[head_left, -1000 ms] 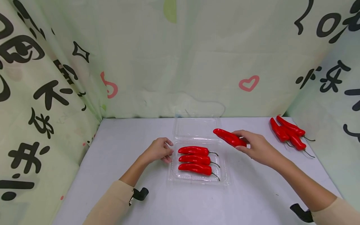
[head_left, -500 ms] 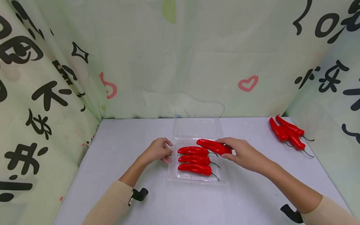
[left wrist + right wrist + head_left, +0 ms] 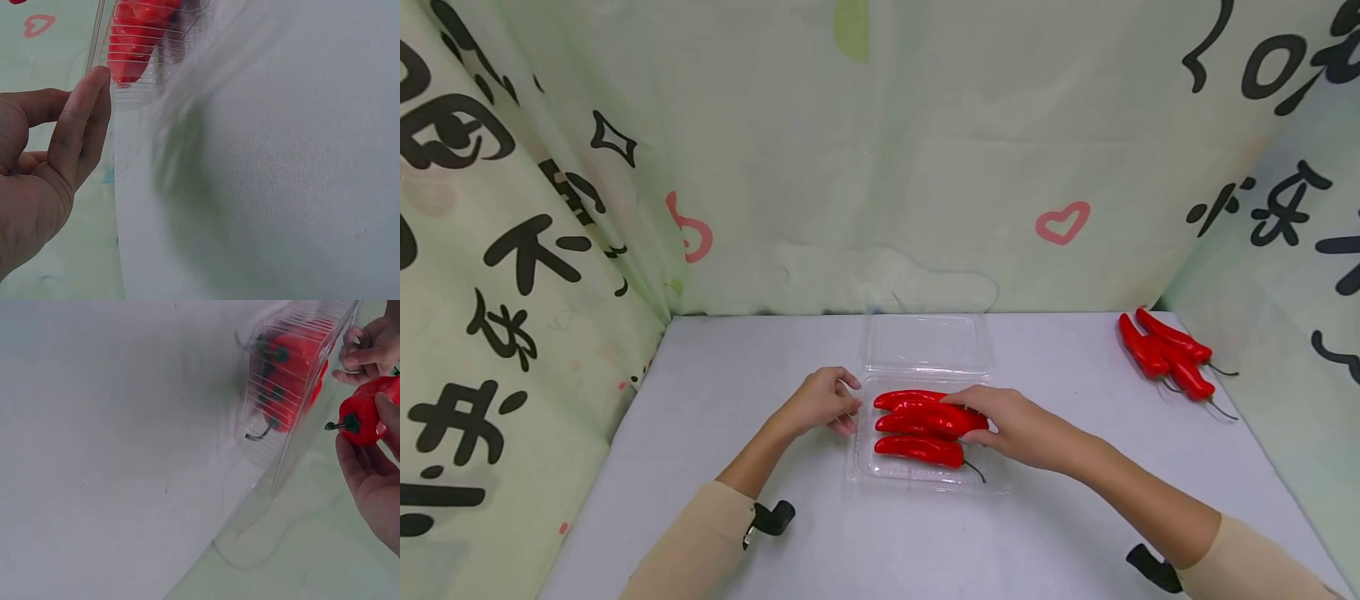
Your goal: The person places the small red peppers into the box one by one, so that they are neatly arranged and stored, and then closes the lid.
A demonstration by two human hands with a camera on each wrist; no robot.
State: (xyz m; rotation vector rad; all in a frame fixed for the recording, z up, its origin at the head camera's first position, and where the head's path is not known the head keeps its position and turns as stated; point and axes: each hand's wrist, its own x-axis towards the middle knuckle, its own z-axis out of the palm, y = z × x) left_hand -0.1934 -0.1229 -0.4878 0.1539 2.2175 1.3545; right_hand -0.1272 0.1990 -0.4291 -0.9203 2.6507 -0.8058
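My right hand (image 3: 1030, 429) grips a red chili pepper (image 3: 951, 417) near its stem end, thumb and fingers round it. That pepper is over the clear plastic container (image 3: 868, 473), partly covering the back chili pepper (image 3: 898, 398) and the middle one lying inside. A front chili pepper (image 3: 917, 451) lies beside them, its stem pointing right. In the right wrist view, the held pepper (image 3: 362, 419) is clear of the container's wall. My left hand (image 3: 823, 402) is at the container's left side, holding nothing; in the left wrist view its fingertips (image 3: 100, 74) appear to touch the wall.
The container's hinged lid (image 3: 928, 342) lies open behind it. At the table's back right corner is a small pile of red chili peppers (image 3: 1172, 354). A white table (image 3: 752, 342) meets printed curtains (image 3: 925, 167) at the back and sides.
My right hand has carried the chili pepper leftward and down, from the container's back right to over the peppers inside. My left hand has stayed in place.
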